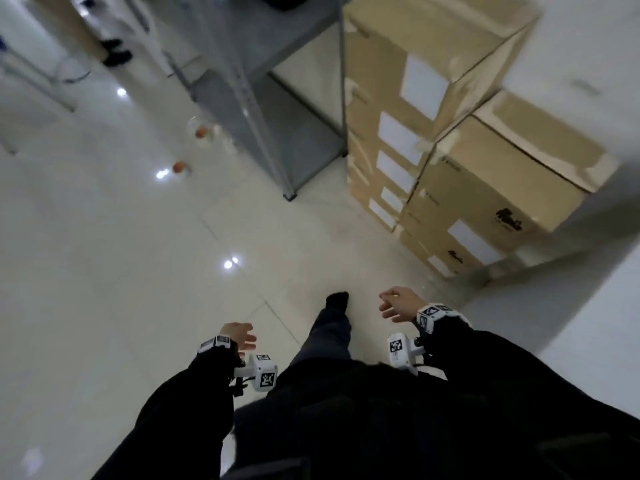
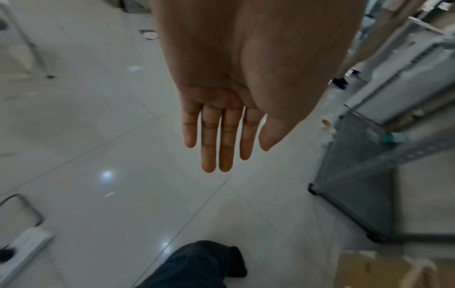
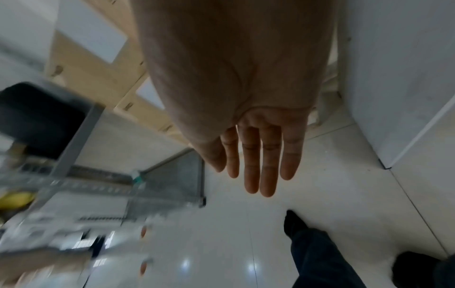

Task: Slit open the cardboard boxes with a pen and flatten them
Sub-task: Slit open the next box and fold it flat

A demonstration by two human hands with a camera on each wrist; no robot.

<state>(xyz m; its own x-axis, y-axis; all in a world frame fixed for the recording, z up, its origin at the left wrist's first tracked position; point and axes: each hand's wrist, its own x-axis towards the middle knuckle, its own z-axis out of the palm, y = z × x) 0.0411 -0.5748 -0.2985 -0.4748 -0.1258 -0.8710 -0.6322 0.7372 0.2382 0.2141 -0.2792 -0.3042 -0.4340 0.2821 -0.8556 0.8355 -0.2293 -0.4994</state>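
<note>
Sealed brown cardboard boxes (image 1: 433, 109) with white labels stand stacked in two columns at the right, against a white wall; the lower stack (image 1: 495, 195) is nearer to me. The same boxes (image 3: 98, 78) show blurred in the right wrist view. My left hand (image 1: 242, 336) hangs open above the floor with straight fingers (image 2: 216, 136) and holds nothing. My right hand (image 1: 396, 304) is also open, its fingers (image 3: 261, 161) straight, a short way in front of the lower stack. No pen is visible in any view.
A grey metal shelf rack (image 1: 263, 109) stands left of the boxes. Small orange-capped items (image 1: 179, 167) lie on the glossy tiled floor (image 1: 121, 254). My leg and dark foot (image 1: 337, 301) step forward. A white power strip (image 2: 24, 247) lies on the floor at the left. A white wall (image 1: 588, 323) closes the right side.
</note>
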